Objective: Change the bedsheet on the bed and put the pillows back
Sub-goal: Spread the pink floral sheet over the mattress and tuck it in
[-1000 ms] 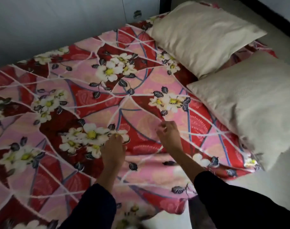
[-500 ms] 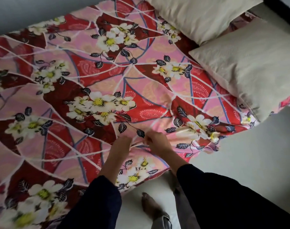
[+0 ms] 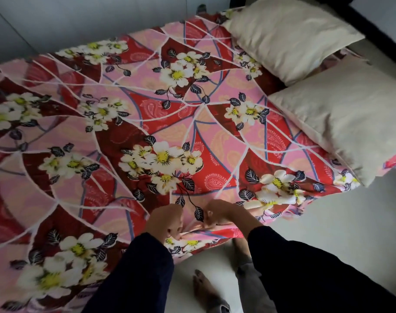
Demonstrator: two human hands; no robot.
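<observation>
A red and pink bedsheet point(image 3: 170, 114) with white flowers covers the bed. Two cream pillows lie at the right end: the far pillow point(image 3: 289, 37) by the wall and the near pillow point(image 3: 350, 118) by the bed's front edge. My left hand point(image 3: 165, 222) pinches a fold of the sheet at the near edge of the bed. My right hand point(image 3: 224, 214), close beside it, grips the same edge of the sheet. Both arms wear dark sleeves. The sheet's hem hangs loose over the bed's side below my hands.
A pale wall point(image 3: 79, 26) runs along the bed's far side. Light floor point(image 3: 339, 233) lies to the right of the bed, with my bare foot point(image 3: 203, 288) on it below the hands. A dark frame point(image 3: 377, 35) stands behind the pillows.
Both hands have drawn the sheet from the middle of the bed toward the near edge, and the flower pattern slid with them. The pillows stayed put.
</observation>
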